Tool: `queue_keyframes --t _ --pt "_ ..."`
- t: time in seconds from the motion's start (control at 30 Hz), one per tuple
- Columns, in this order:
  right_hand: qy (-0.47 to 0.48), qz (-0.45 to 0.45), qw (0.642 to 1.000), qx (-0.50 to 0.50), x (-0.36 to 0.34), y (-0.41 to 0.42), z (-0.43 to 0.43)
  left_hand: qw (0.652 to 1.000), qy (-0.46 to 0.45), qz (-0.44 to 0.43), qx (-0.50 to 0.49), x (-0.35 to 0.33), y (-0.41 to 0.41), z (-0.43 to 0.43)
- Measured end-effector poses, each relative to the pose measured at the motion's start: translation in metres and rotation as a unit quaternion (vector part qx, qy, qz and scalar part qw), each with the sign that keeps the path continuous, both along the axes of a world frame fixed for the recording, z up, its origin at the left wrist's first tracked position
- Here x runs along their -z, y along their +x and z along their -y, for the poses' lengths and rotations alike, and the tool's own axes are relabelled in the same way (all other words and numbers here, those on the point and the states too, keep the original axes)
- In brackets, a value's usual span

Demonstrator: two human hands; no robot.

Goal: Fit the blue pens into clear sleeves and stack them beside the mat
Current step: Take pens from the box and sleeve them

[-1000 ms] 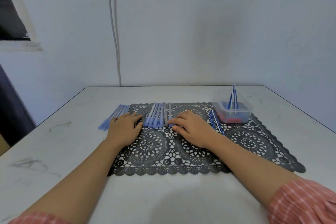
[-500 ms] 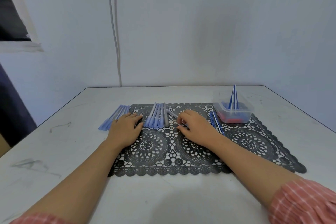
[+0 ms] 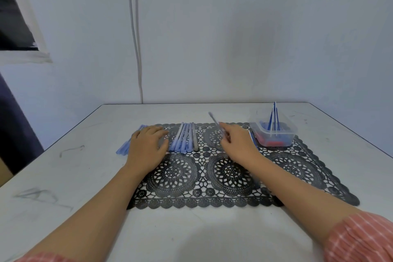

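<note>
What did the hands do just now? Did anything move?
The right hand pinched the end sleeve from the row on the mat and lifted it, tip tilted up and away. The left hand stayed flat at the mat's left edge; row, tub and pile did not move.

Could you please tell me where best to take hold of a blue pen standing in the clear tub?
Probably pinch the blue pen near its top, from above: it stands nearly upright, poking over the rim of the clear tub, its lower part walled in.
</note>
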State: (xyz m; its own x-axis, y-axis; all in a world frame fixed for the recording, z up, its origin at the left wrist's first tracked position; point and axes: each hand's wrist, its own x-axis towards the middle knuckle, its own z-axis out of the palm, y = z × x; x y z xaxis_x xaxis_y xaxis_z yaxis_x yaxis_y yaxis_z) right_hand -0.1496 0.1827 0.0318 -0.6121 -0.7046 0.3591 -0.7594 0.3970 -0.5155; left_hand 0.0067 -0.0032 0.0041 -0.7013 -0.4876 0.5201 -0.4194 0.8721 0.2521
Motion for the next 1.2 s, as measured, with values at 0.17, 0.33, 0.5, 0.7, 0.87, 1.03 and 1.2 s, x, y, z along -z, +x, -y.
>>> queue_keyframes --t 0.17,0.33,0.5,0.7,0.87,1.03,1.2 --pt "-0.206 0.164 0.963 -0.051 -0.015 0.013 -0.005 0.992 -0.072 -0.064 0.084 -0.012 -0.001 -0.024" --pt "-0.287 0.257 0.919 -0.085 -0.019 0.028 -0.003 0.981 -0.117 -0.082 0.133 -0.018 -0.003 -0.045" --pt "-0.272 0.36 0.88 -0.145 -0.015 0.032 -0.002 0.973 -0.131 -0.111 0.156 -0.017 -0.005 -0.054" --pt "-0.235 0.341 0.894 -0.173 -0.013 0.032 -0.002 0.968 -0.132 -0.139 0.159 -0.019 -0.004 -0.053" --pt "-0.238 0.301 0.912 -0.146 -0.009 0.023 0.0 0.973 -0.135 -0.133 0.131 -0.02 -0.001 -0.045" --pt "-0.117 -0.029 0.99 -0.076 0.004 0.007 -0.001 0.979 -0.132 -0.109 0.114 -0.016 -0.003 -0.038" --pt "-0.084 -0.361 0.925 -0.083 0.011 -0.001 0.004 0.978 -0.136 -0.102 0.121 -0.02 -0.003 -0.04"
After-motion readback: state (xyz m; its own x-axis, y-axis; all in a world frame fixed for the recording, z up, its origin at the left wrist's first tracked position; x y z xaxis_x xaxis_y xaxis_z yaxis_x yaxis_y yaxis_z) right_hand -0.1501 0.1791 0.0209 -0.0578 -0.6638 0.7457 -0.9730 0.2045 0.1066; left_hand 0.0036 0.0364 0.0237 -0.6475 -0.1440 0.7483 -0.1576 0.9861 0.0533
